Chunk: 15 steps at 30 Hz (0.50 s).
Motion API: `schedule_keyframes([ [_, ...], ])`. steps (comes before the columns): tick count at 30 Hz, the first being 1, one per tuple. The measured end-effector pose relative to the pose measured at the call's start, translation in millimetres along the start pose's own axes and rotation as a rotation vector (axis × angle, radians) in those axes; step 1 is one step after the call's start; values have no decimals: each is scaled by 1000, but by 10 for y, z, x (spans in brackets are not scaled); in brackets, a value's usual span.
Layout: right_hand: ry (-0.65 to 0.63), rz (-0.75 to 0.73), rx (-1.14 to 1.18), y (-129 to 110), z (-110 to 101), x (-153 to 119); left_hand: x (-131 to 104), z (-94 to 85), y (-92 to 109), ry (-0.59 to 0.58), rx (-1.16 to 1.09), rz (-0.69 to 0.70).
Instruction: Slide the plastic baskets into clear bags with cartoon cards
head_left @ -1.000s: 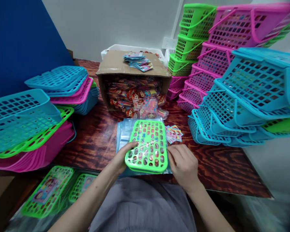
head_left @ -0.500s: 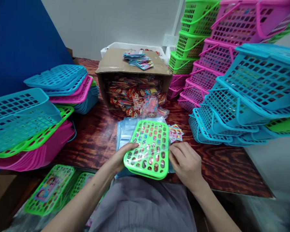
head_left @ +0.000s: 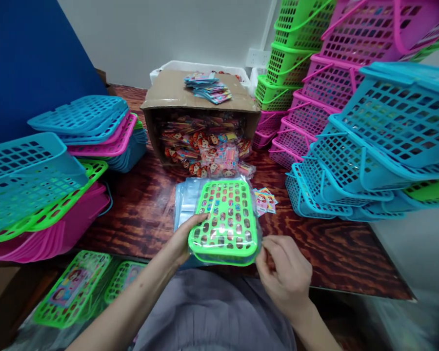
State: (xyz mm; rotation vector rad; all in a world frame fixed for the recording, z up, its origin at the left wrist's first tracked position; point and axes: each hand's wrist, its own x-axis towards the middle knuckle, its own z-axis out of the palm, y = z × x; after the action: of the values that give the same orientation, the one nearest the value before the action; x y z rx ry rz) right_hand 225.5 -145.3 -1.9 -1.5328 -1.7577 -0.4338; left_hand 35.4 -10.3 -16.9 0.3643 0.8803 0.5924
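Evidently gripping the green basket over the pale-blue bags with the left hand and pinching its clear wrap in the right hand, could tear that wrap by tugging too hard.

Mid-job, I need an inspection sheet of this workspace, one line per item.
Surface: dark red-brown wood-grain table, glossy on the left.
Items in hand: green plastic lattice basket in clear plastic film, above flat translucent bags.
Clutter: small printed cards lie right of the basket; open brown cardboard box behind, filled with small packets.
Hands: left hand grips the basket's left side; right hand pinches the film.
Cables: nothing seen.
Surroundings: stacked coloured baskets crowd the right; blue panel far left.
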Motion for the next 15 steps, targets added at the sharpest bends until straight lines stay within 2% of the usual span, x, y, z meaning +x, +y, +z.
schedule_keyframes([
  [3,-39,47,62,-73,-57,-125,-19,58,-49,62,-28,57],
  [7,-13,157,87,-116,-18,-216,-45,109,-95,87,18,159],
  [12,-25,130,88,-69,76,-228,-56,115,-126,60,69,220],
  [15,-10,104,120,-50,41,-386,-74,79,-127,61,97,243],
])
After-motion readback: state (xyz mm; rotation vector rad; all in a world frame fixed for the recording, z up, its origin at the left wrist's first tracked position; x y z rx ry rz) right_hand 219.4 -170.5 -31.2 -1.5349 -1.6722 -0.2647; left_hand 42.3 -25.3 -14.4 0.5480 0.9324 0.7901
